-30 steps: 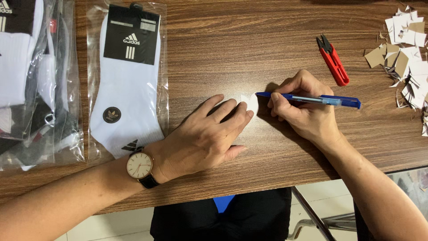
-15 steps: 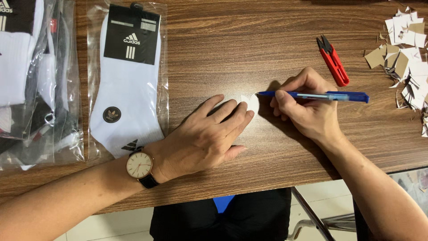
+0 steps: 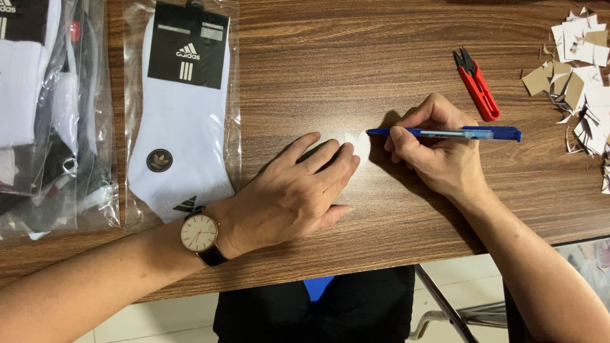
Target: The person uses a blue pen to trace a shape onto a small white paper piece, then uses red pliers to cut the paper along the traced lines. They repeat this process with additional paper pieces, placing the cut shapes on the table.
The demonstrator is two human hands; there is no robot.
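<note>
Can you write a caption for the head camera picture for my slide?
Left hand pins a small white paper piece on a wooden table while the right hand writes with a blue pen.

Small white paper piece [image 3: 358,143] flat on table, blue pen [image 3: 445,133] lying level, tip touching it

Left hand [image 3: 289,194] flat on wooden bench [image 3: 330,57], fingers [image 3: 330,159] pressing small white paper piece [image 3: 359,145]. Right hand [image 3: 435,149] grips blue pen [image 3: 445,133], tip at paper edge just beside left fingers. Red thread snips [image 3: 476,86] lie near, beyond right fingers. Heap of paper scraps [image 3: 581,70] further right. Packaged white sock [image 3: 181,121] left of left fingers. Wristwatch [image 3: 200,234] on left wrist.
</note>
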